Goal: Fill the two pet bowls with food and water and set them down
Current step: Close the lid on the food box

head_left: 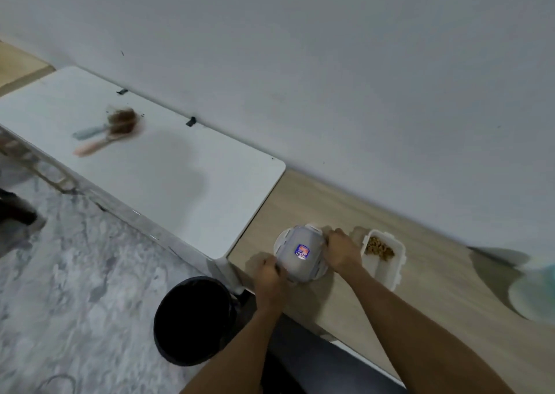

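At the bench's (pixel 435 276) left end, near its front edge, the left hand (pixel 270 276) and right hand (pixel 342 251) each curl their fingers round opposite ends of a grey clip-flap piece (pixel 300 252), a lid or an upturned box; blur hides which. It sits over a round white bowl (pixel 280 240). Just to its right stands an open rectangular food box (pixel 387 273), smooth white plastic, with coarse brown kibble (pixel 380 248) heaped at its far end. A pale green bowl (pixel 531 291) lies well apart, towards the right end. The risks, as a judgement: the slick bowl could slide off the front edge towards the black bin (pixel 195 318), or the right forearm could knock the box and scatter kibble
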